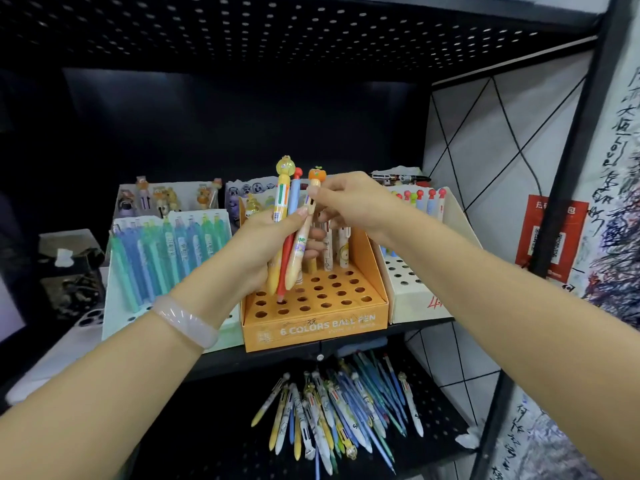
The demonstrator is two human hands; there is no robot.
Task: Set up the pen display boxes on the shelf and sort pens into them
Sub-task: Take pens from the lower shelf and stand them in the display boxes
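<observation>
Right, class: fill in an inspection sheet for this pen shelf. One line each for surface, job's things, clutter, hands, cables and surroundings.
Surface: black shelf holding display boxes; perforated lower shelf beneath.
Job's things: orange box with many free holes and a few pens at its back; blue-green pens fill the box to its left; white box to its right, pens only at its back.
Clutter: loose pens heaped on the lower shelf.
Hands: left hand grips a pen bunch over the orange box; right hand pinches the top of the orange-topped pen.
Cables: nothing seen.
Surroundings: black frame post, red notice, scribbled wall at right.
</observation>
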